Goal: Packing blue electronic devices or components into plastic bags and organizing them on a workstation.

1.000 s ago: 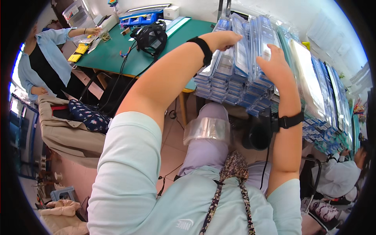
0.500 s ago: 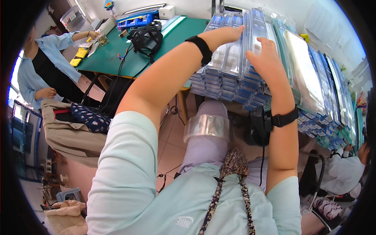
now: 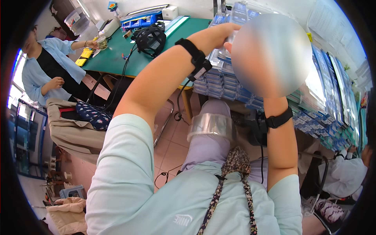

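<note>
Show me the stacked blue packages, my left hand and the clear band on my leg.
Stacked blue packages (image 3: pixel 220 83): head view, front edges of the pile.
Left hand (image 3: pixel 222 35): head view, its back.
Clear band (image 3: pixel 211 125): head view, its front.

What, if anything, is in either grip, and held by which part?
Cannot tell: a blur covers the right hand; the left hand meets its edge near clear packs.

Right fingers (image 3: pixel 257 58) and parts of the package stacks (image 3: pixel 219 83): blurred. Co-worker (image 3: pixel 341 176), lower right: head truncated at the edge.

The bright, edge-bent view has a round blur upper right.
</note>
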Action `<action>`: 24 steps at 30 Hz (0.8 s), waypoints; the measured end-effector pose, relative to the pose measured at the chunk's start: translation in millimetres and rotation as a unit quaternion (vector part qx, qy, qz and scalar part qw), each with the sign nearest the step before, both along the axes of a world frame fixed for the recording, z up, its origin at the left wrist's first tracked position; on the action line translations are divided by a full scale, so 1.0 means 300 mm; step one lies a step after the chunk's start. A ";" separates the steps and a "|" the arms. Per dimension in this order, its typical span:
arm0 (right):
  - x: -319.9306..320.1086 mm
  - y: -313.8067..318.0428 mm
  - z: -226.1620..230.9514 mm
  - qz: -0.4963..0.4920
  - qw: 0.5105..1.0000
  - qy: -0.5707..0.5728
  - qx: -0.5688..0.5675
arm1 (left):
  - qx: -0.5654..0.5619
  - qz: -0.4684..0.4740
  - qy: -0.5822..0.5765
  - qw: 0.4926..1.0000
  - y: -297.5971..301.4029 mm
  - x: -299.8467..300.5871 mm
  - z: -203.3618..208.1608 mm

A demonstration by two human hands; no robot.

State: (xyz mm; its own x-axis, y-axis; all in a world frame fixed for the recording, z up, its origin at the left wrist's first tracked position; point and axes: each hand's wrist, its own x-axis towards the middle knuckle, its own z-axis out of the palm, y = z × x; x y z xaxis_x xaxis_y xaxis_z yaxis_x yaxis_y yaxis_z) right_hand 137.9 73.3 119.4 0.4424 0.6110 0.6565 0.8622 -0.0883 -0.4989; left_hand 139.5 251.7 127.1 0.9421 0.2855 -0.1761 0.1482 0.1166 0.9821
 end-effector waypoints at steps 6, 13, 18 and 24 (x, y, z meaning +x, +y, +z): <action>0.056 -0.014 -0.079 -0.098 0.994 -0.052 -0.012 | -0.016 0.059 0.021 0.998 0.067 -0.150 0.010; 0.053 0.024 -0.111 -0.138 0.973 -0.084 -0.165 | 0.113 0.082 0.088 0.986 0.189 -0.219 -0.086; 0.065 0.018 -0.111 -0.149 0.972 -0.072 -0.169 | 0.372 0.044 0.134 0.918 0.117 -0.193 -0.034; 0.046 0.030 -0.116 -0.151 0.977 -0.078 -0.129 | 0.400 0.067 0.163 0.900 0.193 -0.170 -0.064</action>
State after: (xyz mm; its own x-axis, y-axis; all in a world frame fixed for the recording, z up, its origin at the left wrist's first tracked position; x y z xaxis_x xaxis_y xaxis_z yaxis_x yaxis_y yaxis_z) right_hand 151.6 82.2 84.4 0.5345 0.6225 0.5716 0.8415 -0.4551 -0.2912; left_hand 88.5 309.5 108.0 0.8255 0.5502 -0.1255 0.4808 -0.5693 0.6668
